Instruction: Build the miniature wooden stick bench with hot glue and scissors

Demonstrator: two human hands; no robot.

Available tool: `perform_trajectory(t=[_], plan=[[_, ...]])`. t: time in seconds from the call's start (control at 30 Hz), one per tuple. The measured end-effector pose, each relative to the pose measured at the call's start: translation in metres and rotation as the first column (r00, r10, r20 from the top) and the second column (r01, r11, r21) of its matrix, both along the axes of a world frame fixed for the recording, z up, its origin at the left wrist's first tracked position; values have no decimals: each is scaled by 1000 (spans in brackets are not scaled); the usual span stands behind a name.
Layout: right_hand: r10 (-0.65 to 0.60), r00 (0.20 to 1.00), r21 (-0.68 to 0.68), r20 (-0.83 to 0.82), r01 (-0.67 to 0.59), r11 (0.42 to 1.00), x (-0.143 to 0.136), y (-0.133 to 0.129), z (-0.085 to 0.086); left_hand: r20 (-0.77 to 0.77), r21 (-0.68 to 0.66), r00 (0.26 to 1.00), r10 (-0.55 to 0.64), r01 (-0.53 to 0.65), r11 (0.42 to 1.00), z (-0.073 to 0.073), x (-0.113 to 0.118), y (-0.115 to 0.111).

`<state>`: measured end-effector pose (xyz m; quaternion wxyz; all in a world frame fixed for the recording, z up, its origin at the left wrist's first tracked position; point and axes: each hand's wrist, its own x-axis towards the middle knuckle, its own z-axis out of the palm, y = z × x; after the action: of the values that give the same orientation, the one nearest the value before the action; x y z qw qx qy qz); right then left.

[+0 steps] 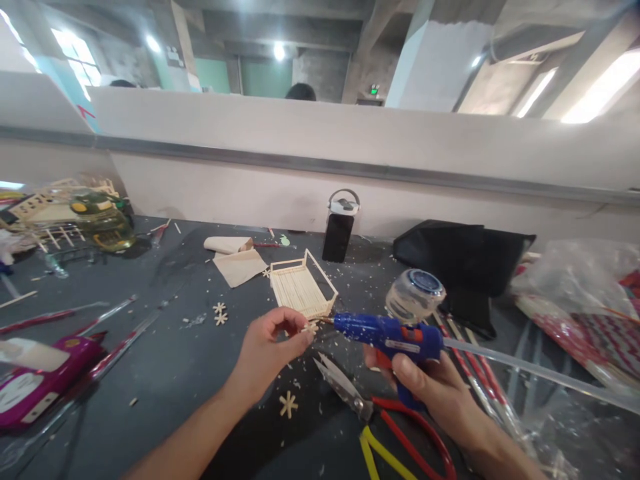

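Note:
My left hand [265, 357] pinches a small star-shaped piece of wooden sticks [311, 327] between thumb and fingertips. In my right hand [450, 397] is a blue hot glue gun [385, 335], its nozzle pointing left at that piece. A long clear glue stick [530, 370] sticks out of the gun's rear. Just behind the fingers sits a small platform of thin wooden sticks [300, 288] with raised rails. Another wooden star [289, 405] lies in front of my left hand, and two more stars [220, 313] lie to its left. Red-handled scissors [350, 393] rest below the gun.
Behind the gun stands a clear jar [415, 297]; a black phone [338, 237] leans farther back. Brown paper [240, 267] lies beside the platform. A black bag [460, 267] and plastic packaging [575, 300] fill the right. At left are a magenta device [55, 380] and an oil-coloured bottle [105, 223].

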<state>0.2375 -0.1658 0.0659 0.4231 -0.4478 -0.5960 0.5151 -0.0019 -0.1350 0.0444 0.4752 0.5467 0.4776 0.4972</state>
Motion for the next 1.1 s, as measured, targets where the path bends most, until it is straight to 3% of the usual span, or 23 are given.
perform_trajectory(t=[0.17, 0.43, 0.6, 0.8, 1.1], plan=[[-63, 998, -17, 12, 63, 998, -4, 2, -3, 41, -10, 999, 16, -15, 1000, 2, -2, 0], [-27, 997, 29, 66, 25, 999, -8, 4, 4, 62, -16, 998, 25, -24, 1000, 2, -1, 1], [-63, 998, -28, 30, 63, 998, -8, 0, 3, 155, -69, 987, 35, -24, 997, 3, -1, 1], [-116, 988, -22, 102, 119, 993, -14, -6, 9, 297, -137, 954, 42, -1, 991, 1, -2, 3], [-103, 987, -21, 122, 106, 994, -16, -6, 11, 375, -117, 927, 0, 48, 992, -1, -4, 3]])
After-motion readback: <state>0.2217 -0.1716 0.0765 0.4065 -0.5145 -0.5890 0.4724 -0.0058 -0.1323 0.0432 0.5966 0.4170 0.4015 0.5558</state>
